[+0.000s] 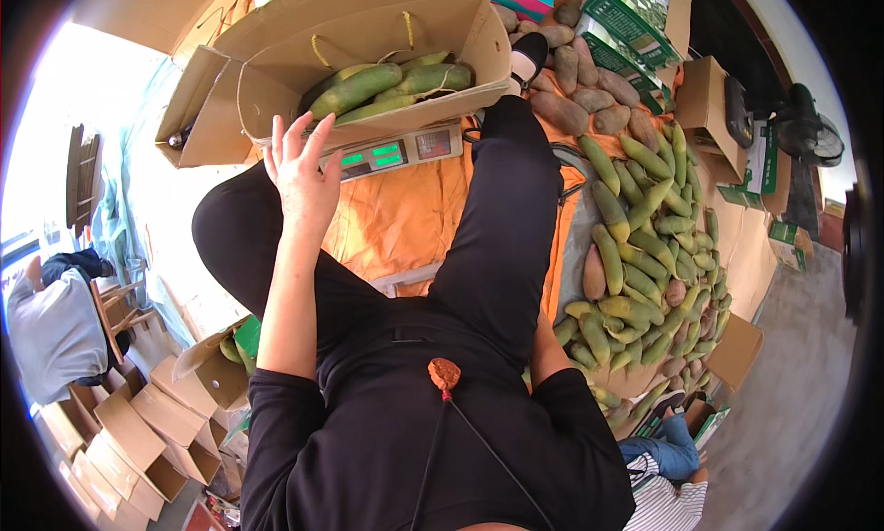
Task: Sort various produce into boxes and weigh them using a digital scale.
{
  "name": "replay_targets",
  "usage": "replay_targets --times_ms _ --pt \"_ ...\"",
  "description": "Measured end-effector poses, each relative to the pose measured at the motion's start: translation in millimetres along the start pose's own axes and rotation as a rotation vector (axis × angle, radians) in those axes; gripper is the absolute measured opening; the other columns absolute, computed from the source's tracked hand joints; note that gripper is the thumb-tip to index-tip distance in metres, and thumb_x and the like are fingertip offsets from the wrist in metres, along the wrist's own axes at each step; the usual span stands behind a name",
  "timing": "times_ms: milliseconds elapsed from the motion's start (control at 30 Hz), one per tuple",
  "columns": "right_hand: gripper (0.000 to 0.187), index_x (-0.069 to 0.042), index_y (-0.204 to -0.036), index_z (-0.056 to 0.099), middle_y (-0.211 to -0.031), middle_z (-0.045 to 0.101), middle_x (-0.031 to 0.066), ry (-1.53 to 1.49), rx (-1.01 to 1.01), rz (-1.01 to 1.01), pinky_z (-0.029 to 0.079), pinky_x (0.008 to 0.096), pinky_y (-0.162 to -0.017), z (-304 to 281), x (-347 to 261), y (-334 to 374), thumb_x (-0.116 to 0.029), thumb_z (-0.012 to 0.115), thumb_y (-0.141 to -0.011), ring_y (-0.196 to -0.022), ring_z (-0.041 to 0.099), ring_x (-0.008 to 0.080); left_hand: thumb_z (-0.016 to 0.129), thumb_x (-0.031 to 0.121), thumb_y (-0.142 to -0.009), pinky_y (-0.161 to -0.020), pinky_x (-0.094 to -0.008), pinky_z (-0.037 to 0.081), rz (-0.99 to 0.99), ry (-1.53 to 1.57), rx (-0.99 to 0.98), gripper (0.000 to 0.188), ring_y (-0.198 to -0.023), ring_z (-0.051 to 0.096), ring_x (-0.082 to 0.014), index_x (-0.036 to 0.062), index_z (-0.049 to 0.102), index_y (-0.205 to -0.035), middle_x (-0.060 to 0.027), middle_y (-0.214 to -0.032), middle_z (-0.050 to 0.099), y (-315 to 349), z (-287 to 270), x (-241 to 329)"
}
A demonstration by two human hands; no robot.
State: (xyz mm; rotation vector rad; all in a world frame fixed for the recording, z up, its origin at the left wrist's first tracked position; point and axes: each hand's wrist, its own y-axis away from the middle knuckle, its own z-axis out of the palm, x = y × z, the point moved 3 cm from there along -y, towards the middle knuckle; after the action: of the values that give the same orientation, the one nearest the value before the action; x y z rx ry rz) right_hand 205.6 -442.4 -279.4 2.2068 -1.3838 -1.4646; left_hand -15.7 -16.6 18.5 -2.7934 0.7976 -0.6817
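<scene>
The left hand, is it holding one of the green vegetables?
No, the left hand is open and empty, raised beside the cardboard box of green vegetables.

You are sitting in what is looking like a produce packing spot, a storeroom or market stall rather than a home. A heap of green gourds (645, 255) and brown tubers (580, 80) is lying loose on orange sheeting (396, 222) beside you. A digital scale (396, 151) is standing in front of you, carrying an open carton (368, 34) with gourds inside. Flat and folded cartons (138, 420) are piling up at your left, and printed green boxes (635, 15) are stacking up at the back. Another person (55, 328) is sitting at the left, and a fan (810, 126) is standing at the right on a bare concrete floor (792, 393).
</scene>
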Motion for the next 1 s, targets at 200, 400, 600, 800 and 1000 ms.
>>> replay_targets --times_ms 200,400,600,800,1000 --pt "0.021 -0.002 -0.095 0.067 -0.087 0.067 0.0172 -0.100 -0.097 0.096 0.051 0.0393 -0.070 47 1 -13 -0.018 0.064 -0.082 -0.077 0.067 0.0271 0.072 0.012 -0.075 -0.106 -0.0539 0.026 0.097 -0.083 0.008 0.052 -0.134 0.034 -0.0356 0.0223 0.059 -0.125 -0.0046 -0.131 0.052 -1 4 -5" --pt "0.026 0.001 -0.097 0.065 -0.084 0.068 0.0151 -0.476 0.080 0.343 0.051 0.0361 -0.065 23 77 3 -0.017 0.067 -0.078 -0.071 0.066 0.0232 0.068 0.013 -0.081 -0.110 -0.0532 0.020 0.089 -0.099 -0.039 0.052 -0.138 0.028 -0.0353 0.0225 0.055 -0.131 -0.0039 -0.138 0.047 4 21 -3" --pt "0.026 0.001 -0.098 0.065 -0.082 0.068 0.0157 -0.240 0.044 0.458 0.052 0.0333 -0.062 -1 30 21 -0.015 0.065 -0.078 -0.070 0.067 0.0206 0.066 0.014 -0.082 -0.111 -0.0551 0.016 0.088 -0.133 -0.061 0.055 -0.140 0.025 -0.0332 0.0251 0.052 -0.134 -0.0017 -0.140 0.045 4 21 -5" --pt "0.017 -0.005 -0.090 0.068 -0.089 0.069 0.0157 0.136 0.329 0.364 0.052 0.0398 -0.067 -62 46 11 -0.015 0.065 -0.076 -0.075 0.067 0.0301 0.065 0.017 -0.083 -0.111 -0.0554 0.015 0.094 -0.155 -0.070 0.055 -0.140 0.025 -0.0321 0.0250 0.050 -0.136 -0.0019 -0.141 0.045 4 22 -4" --pt "0.019 -0.009 -0.096 0.068 -0.097 0.068 0.0151 0.382 0.478 0.331 0.051 0.0436 -0.079 -151 41 -18 -0.018 0.061 -0.080 -0.092 0.063 0.0361 0.065 0.017 -0.083 -0.111 -0.0541 0.015 0.108 -0.180 -0.059 0.055 -0.140 0.025 -0.0311 0.0254 0.050 -0.136 -0.0014 -0.141 0.045 5 21 -7"
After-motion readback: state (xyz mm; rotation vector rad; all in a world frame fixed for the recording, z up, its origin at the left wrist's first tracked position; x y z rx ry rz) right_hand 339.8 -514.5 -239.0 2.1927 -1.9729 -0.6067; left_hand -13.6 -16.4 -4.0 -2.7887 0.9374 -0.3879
